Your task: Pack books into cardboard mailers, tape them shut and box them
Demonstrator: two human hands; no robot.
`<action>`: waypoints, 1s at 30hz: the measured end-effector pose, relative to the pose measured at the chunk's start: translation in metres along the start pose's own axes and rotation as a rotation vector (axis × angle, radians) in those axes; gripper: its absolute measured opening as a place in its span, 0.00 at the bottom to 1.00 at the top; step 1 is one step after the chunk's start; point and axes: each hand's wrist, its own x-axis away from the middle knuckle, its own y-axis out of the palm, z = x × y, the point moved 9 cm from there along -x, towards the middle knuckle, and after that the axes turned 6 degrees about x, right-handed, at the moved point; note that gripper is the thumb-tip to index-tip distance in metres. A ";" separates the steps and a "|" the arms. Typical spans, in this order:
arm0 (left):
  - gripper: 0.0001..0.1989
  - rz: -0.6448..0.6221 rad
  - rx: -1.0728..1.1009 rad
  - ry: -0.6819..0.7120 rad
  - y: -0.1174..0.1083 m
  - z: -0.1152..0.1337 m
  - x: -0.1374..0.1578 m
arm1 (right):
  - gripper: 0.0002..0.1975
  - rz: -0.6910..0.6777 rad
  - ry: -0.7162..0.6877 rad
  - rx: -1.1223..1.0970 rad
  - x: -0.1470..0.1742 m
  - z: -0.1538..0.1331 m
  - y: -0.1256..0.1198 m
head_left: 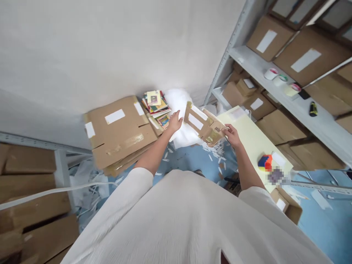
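Note:
My right hand [231,135] grips the right end of a flattened cardboard box [202,124], which has white labels and yellowed tape on it and is held up at a tilt. My left hand [175,121] is apart from the cardboard, its fingers and thumb spread, with nothing in it. Behind the hands bulges a white plastic bag [179,98]. Just left of my left hand is a stack of books [154,99] with colourful covers. Beside the books lies a pile of large flattened cardboard boxes [121,128] with white labels.
A pale yellow table [247,137] at right bears a red, blue and yellow object [265,162]. The metal shelf [264,73] holds boxes, tape rolls [280,79] and a black-and-yellow tool [312,109]. Paper scraps [217,151] litter the blue floor. More boxes [33,183] stand at left.

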 end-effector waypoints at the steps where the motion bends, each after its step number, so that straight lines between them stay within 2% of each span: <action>1: 0.34 -0.010 0.024 -0.001 0.016 0.013 -0.009 | 0.25 0.000 0.006 -0.001 0.003 -0.001 -0.016; 5: 0.31 -0.096 0.189 0.051 0.085 0.076 -0.036 | 0.21 0.052 0.056 -0.049 0.017 0.005 -0.090; 8: 0.22 -0.151 0.260 0.052 0.137 0.120 -0.047 | 0.20 0.138 0.049 -0.015 0.032 0.016 -0.151; 12: 0.09 -0.219 0.153 0.085 0.203 0.174 -0.056 | 0.25 0.355 0.012 0.081 0.060 0.038 -0.234; 15: 0.05 -0.295 0.077 0.129 0.251 0.214 -0.058 | 0.29 0.570 0.024 0.086 0.083 0.058 -0.285; 17: 0.05 -0.352 0.033 0.166 0.279 0.239 -0.057 | 0.28 0.707 0.046 0.073 0.095 0.069 -0.313; 20: 0.06 -0.420 -0.020 0.224 0.314 0.273 -0.060 | 0.22 0.834 0.081 0.070 0.104 0.077 -0.346; 23: 0.06 -0.444 0.003 0.267 0.340 0.303 -0.072 | 0.22 0.935 0.077 0.065 0.104 0.076 -0.375; 26: 0.06 -0.478 0.056 0.308 0.365 0.326 -0.090 | 0.30 0.976 0.109 -0.021 0.098 0.082 -0.391; 30: 0.07 -0.558 0.129 0.349 0.403 0.341 -0.118 | 0.43 0.890 0.224 -0.135 0.077 0.104 -0.386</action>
